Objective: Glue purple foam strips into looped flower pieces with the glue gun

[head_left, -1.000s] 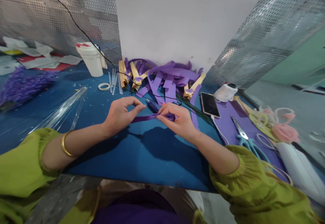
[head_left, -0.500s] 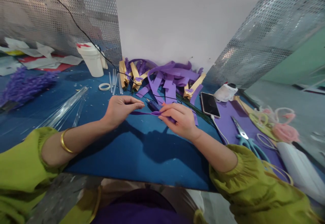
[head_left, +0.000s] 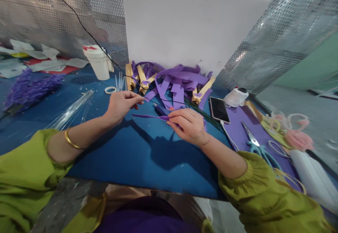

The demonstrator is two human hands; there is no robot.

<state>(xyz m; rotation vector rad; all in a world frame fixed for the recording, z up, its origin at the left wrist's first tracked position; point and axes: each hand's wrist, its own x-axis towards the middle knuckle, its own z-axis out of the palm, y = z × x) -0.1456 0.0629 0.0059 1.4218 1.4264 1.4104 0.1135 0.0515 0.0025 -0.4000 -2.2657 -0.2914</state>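
A narrow purple ribbon strip [head_left: 149,116] is pinched in my right hand [head_left: 187,125], its free end pointing left above the blue table. My left hand [head_left: 123,106] is up and to the left of that end, apart from it, thumb and forefinger close together; whether anything tiny is between them I cannot make out. A dark blue glue gun [head_left: 160,110] lies just behind the strip, partly hidden by my right hand. Farther back is a heap of purple ribbon strips [head_left: 176,81], with small lavender bunches in tan wrapping [head_left: 142,79] beside it.
Clear glue sticks [head_left: 120,81], a tape roll [head_left: 110,90] and a white cup [head_left: 97,62] stand back left. Purple lavender stems [head_left: 34,86] lie far left. A phone [head_left: 219,109] and scissors [head_left: 255,143] are on the right. A black cord [head_left: 87,30] crosses the view.
My left hand has moved up and slightly left, away from the ribbon strip, whose free end now shows. My right hand stays almost in place, still pinching the strip.
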